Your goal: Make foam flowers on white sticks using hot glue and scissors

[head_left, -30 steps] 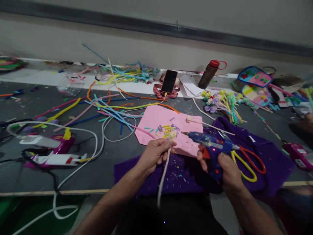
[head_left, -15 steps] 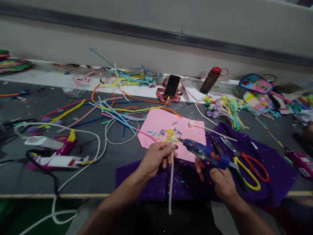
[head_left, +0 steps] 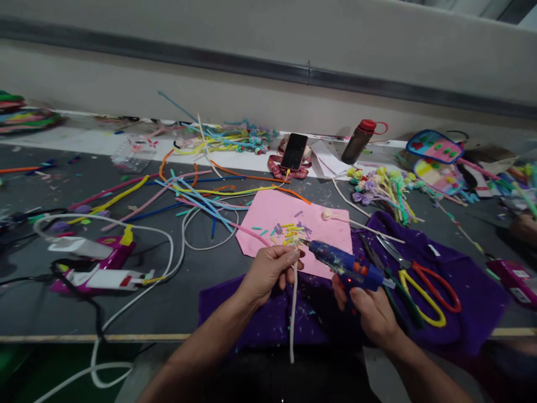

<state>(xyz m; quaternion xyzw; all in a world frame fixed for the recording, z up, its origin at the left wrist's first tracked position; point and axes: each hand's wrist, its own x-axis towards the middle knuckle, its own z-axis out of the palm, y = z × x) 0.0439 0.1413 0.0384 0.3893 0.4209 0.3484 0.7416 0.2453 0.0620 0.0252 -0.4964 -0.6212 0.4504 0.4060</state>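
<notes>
Dark grey tabletop (head_left: 126, 302) against a pale wall, strewn with pipe cleaners (head_left: 188, 193). One pink sheet (head_left: 277, 215), one purple cloth (head_left: 470, 291), one phone (head_left: 293, 151), one red-capped bottle (head_left: 356, 141), one pair of scissors (head_left: 419, 282). No writing legible. Left hand (head_left: 268, 271) over the cloth, fingers pinching a white stem (head_left: 292, 313) upright. Right hand (head_left: 371, 313) wrapped around a blue glue gun (head_left: 344, 263), nozzle just beside the stem's tip.

White pipe cleaner (head_left: 292, 313): fuzzy, long, near vertical at lower centre of the frame, its upper end pinched in the left hand (head_left: 268, 271), lower end hanging free below the worktop edge. Blue glue gun (head_left: 346, 266): glue-spattered, gripped in the right hand (head_left: 371, 313), nozzle pointing upper left, just beside the pipe cleaner's top, red light lit.
</notes>
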